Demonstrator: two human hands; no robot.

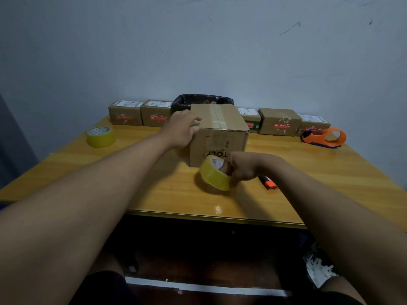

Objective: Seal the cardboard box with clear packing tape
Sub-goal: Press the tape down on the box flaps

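Note:
A brown cardboard box [224, 130] stands in the middle of the wooden table, flaps down, with a strip of clear tape along its top seam. My left hand [181, 130] rests against the box's top left edge, fingers fairly straight. In front of the box my right hand [242, 168] grips a yellowish roll of clear packing tape [213, 173], fingers hooked through its core, the roll tilted just above the tabletop.
A second tape roll [100, 136] sits at the left of the table [123, 172]. An orange tape dispenser [323, 138] lies at the right, an orange-black cutter [269, 182] near my right wrist. Several small parcels [279, 121] and a black-lined bin [202, 101] line the back edge.

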